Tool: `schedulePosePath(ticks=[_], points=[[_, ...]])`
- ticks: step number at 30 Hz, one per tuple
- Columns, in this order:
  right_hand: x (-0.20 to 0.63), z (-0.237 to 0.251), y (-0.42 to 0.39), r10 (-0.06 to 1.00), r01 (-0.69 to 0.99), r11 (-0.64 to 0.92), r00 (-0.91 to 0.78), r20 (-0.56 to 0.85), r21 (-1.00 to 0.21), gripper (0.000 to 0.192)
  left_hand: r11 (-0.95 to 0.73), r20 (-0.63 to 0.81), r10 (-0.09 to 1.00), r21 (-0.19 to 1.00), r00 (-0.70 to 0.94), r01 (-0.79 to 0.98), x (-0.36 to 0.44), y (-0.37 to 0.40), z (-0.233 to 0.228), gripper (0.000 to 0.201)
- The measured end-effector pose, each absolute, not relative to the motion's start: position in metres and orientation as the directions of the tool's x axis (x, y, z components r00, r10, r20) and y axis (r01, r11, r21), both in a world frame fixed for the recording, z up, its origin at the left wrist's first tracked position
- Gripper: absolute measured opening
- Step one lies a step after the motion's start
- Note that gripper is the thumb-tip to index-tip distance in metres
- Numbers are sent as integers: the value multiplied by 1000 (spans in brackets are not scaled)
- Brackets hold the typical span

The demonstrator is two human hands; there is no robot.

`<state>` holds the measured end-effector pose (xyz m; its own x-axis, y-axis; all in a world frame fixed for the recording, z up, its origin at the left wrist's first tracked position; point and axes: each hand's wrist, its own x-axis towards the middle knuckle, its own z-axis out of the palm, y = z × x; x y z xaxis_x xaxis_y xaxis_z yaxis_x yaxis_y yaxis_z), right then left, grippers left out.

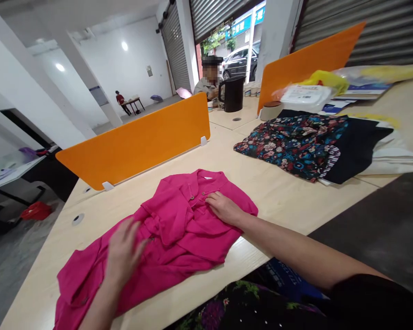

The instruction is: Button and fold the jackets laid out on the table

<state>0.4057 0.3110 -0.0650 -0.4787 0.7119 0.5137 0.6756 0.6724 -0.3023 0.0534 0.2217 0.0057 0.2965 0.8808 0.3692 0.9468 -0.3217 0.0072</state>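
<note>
A bright pink button-up shirt (179,229) lies partly folded on the pale wooden table, its collar toward the far side and one sleeve across the front. My right hand (223,208) pinches the cloth by the buttons just below the collar. Over the lower left part of the shirt is my left hand (124,250), slightly blurred, with the thumb apart from the fingers and nothing held. I cannot tell whether it touches the cloth.
An orange divider (137,142) stands beyond the shirt, another (313,64) at the back right. Folded floral cloth (289,146) lies on dark garments at right, near a white plastic pack (306,97). A person (206,82) sits behind a black jug (234,94).
</note>
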Motion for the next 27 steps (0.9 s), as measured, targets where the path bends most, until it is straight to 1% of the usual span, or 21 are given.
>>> schedulePosePath(ticks=[2, 3, 4, 5, 7, 8, 9, 10, 12, 13, 15, 17, 19, 20, 22, 23, 24, 25, 26, 27], points=[[408, -59, 308, 721, 648, 676, -485, 496, -349, 22, -431, 275, 860, -56, 429, 900, 72, 227, -9, 65], [408, -55, 303, 728, 635, 674, -484, 486, -378, 23, -459, 226, 857, -74, 463, 886, 77, 232, -16, 69], [407, -52, 295, 735, 621, 671, -485, 474, -405, 29, -456, 190, 866, -77, 462, 887, 79, 240, -21, 70], [406, -48, 284, 737, 605, 672, -495, 460, -427, 39, -420, 178, 887, -67, 425, 905, 75, 249, -23, 67], [401, -45, 256, 709, 561, 705, -568, 417, -434, 61, -280, 193, 939, -52, 284, 959, 50, 265, -23, 59], [398, -46, 240, 681, 537, 730, -622, 386, -422, 64, -184, 210, 959, -57, 192, 981, 32, 272, -21, 57], [395, -47, 226, 654, 522, 751, -670, 351, -405, 61, -72, 220, 972, -78, 87, 994, 11, 276, -19, 56], [394, -49, 214, 636, 517, 764, -706, 312, -387, 53, 23, 209, 978, -100, -1, 995, -9, 278, -16, 55], [392, -52, 204, 633, 546, 764, -736, 238, -345, 34, 95, 118, 990, -127, -80, 987, -41, 277, -11, 50], [393, -53, 209, 639, 569, 760, -741, 206, -312, 28, 107, 55, 993, -133, -100, 985, -50, 273, -9, 48], [393, -51, 236, 646, 610, 761, -745, 165, -221, 24, 138, -61, 987, -144, -148, 980, -52, 265, -5, 48], [392, -43, 283, 663, 652, 748, -728, 174, -125, 22, 215, -117, 964, -191, -239, 958, -37, 256, -2, 52], [384, -30, 336, 710, 714, 695, -664, 234, -80, 21, 262, -135, 944, -252, -302, 932, -19, 248, 1, 52], [377, -23, 360, 750, 762, 643, -606, 266, -77, 22, 279, -141, 935, -276, -326, 920, -11, 243, 2, 51], [359, -10, 394, 835, 852, 514, -471, 284, -100, 21, 303, -173, 917, -288, -360, 909, -3, 233, 3, 49], [348, -6, 401, 861, 876, 465, -416, 293, -124, 23, 298, -198, 912, -278, -358, 913, -3, 228, 2, 46], [337, -5, 400, 868, 879, 450, -390, 307, -154, 26, 284, -221, 912, -264, -345, 922, -5, 222, 1, 42], [328, -7, 393, 852, 858, 480, -405, 331, -185, 30, 264, -240, 915, -252, -324, 931, -8, 216, 0, 38], [320, -11, 379, 813, 811, 547, -455, 364, -209, 33, 240, -253, 920, -238, -299, 941, -10, 209, -2, 33], [314, -18, 361, 751, 739, 638, -533, 391, -218, 34, 220, -259, 926, -220, -275, 950, -12, 204, -4, 29]])
